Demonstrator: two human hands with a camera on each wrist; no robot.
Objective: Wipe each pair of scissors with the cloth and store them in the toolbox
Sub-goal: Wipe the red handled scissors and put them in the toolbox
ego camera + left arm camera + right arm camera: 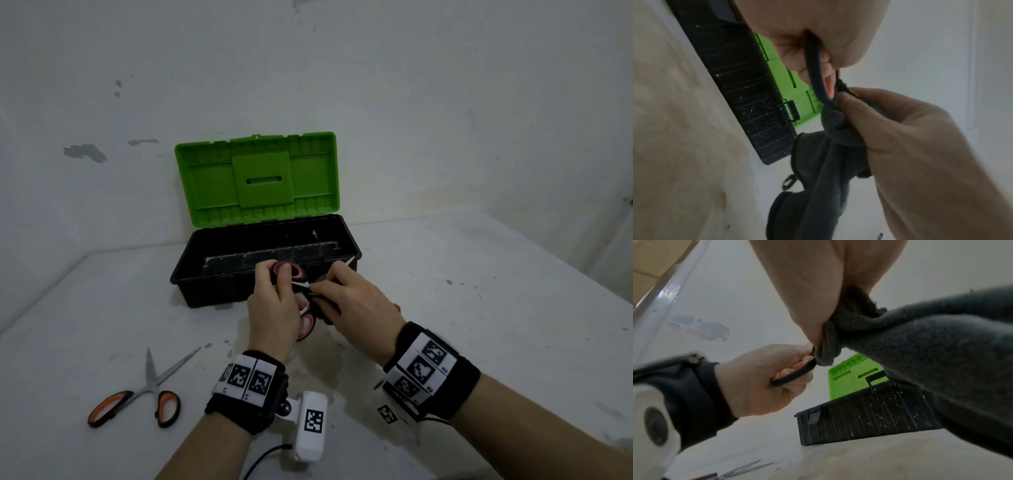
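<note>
My left hand [274, 301] grips the pink-and-black handles of a pair of scissors [294, 272], held just in front of the toolbox. The blades run right toward my right hand [346, 294], whose fingers pinch a dark grey cloth [830, 155] around them; a blade tip [349, 261] pokes out beyond that hand. In the right wrist view the cloth [920, 344] hangs from my fingers and meets the scissor handle [797, 373]. The toolbox [212, 274] is black with its green lid [257, 178] standing open. A second pair, orange-handled scissors [144, 394], lies with its blades apart at the near left.
The white table [479, 308] meets a white wall behind the toolbox. Its left edge runs diagonally at the far left. Small stains dot the surface near my wrists. A cable [263, 459] trails from the left wrist camera.
</note>
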